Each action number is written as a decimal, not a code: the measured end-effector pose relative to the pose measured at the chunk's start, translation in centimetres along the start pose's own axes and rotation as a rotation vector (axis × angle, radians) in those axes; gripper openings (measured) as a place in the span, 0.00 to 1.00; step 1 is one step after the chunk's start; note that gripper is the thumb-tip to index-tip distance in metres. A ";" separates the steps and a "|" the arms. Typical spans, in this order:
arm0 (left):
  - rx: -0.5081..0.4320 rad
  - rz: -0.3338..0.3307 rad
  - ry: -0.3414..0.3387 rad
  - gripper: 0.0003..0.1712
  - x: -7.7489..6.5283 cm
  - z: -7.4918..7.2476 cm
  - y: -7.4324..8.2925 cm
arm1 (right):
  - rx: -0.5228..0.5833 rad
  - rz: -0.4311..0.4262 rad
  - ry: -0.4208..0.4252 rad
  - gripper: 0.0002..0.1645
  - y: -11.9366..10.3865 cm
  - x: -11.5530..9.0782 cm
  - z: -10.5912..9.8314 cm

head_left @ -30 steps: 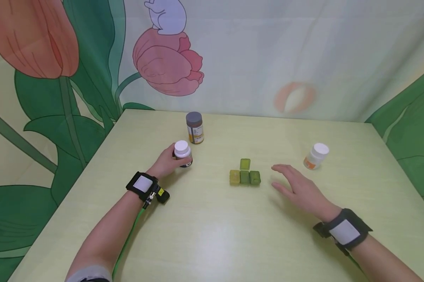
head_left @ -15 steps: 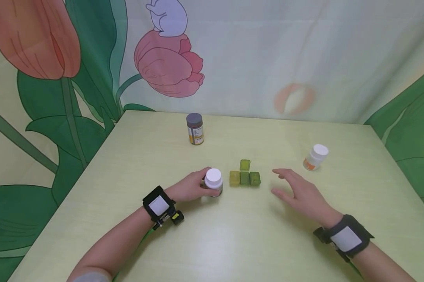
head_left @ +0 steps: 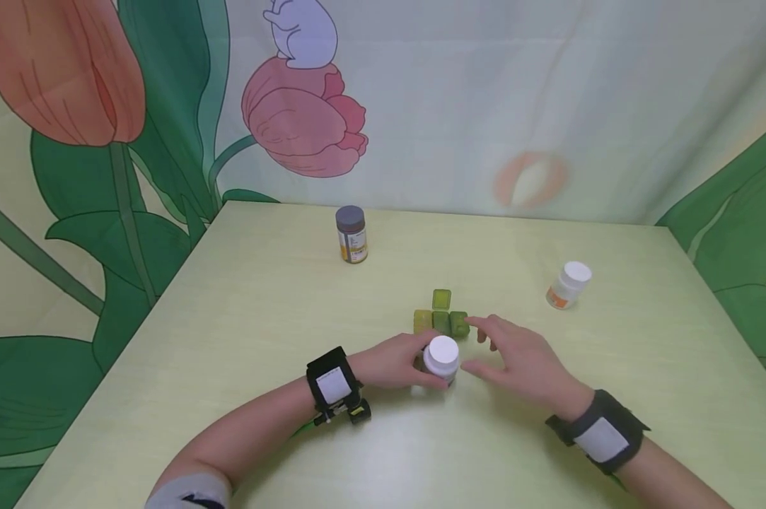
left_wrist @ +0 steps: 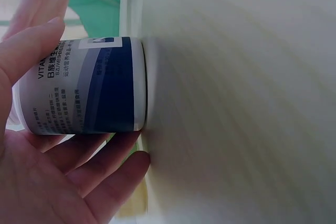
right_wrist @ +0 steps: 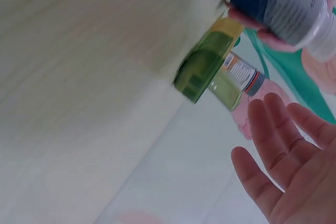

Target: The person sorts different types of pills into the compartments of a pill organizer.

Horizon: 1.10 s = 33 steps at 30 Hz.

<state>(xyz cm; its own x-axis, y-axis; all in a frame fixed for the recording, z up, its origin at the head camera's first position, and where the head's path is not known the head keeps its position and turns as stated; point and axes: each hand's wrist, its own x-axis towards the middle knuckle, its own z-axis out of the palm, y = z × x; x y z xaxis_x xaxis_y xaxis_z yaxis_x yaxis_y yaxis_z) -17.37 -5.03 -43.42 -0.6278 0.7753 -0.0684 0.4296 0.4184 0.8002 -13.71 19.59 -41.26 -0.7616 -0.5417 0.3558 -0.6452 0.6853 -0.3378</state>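
Observation:
My left hand [head_left: 392,362] grips a white vitamin bottle [head_left: 441,355] with a white cap, thumb on the near side and fingers on the far side. Its white and blue label [left_wrist: 89,87] shows in the left wrist view. The bottle is upright, its base at or just above the table. Just beyond it lies a small green and yellow pill box [head_left: 442,322] with its middle lid [head_left: 442,299] raised, partly hidden by the bottle. To the right, my right hand [head_left: 525,364] holds nothing. Its fingers are spread and loosely bent, close to the bottle and pill box.
A brown bottle with a dark cap [head_left: 351,235] stands at the back left of the pale table [head_left: 262,283]. Another white bottle with an orange label [head_left: 569,285] stands to the right. Behind the table hangs a flower-printed curtain [head_left: 459,99].
My left hand has carried the white vitamin bottle rightward and nearer, from beside the brown bottle to in front of the pill box. My right hand has shifted slightly left and nearer.

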 end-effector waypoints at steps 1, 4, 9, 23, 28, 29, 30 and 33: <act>0.005 0.013 -0.007 0.31 0.2 0.2 0.1 | -0.002 -0.019 0.003 0.36 -0.3 0.1 0.2; 0.011 0.044 -0.019 0.30 0.6 0.6 0.5 | 0.004 -0.074 0.023 0.35 -0.9 0.4 0.8; -0.013 0.064 -0.035 0.32 0.8 0.9 0.7 | 0.036 -0.119 0.037 0.28 -1.5 0.7 1.5; 0.037 0.093 -0.020 0.37 1.1 0.9 0.5 | 0.134 -0.049 -0.069 0.24 -1.1 0.6 1.2; 0.047 0.071 -0.012 0.29 1.1 1.1 0.9 | 0.128 0.097 -0.095 0.34 -0.4 0.2 1.0; 0.051 0.066 -0.012 0.29 1.0 1.1 0.9 | 0.128 0.114 -0.094 0.36 -0.2 0.0 0.9; 0.052 0.060 -0.010 0.29 1.0 1.1 1.0 | 0.128 0.121 -0.089 0.37 -0.1 -0.1 0.8; 0.067 0.055 -0.004 0.31 1.0 1.1 1.0 | 0.143 0.114 -0.058 0.36 0.2 -0.4 0.6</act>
<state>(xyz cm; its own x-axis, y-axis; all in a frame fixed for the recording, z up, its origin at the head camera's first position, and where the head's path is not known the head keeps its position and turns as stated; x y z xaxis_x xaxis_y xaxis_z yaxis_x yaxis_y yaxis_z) -16.88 -3.34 -43.36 -0.5999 0.7996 -0.0281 0.5058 0.4062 0.7610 -13.59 19.61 -42.00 -0.8300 -0.4941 0.2588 -0.5532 0.6701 -0.4949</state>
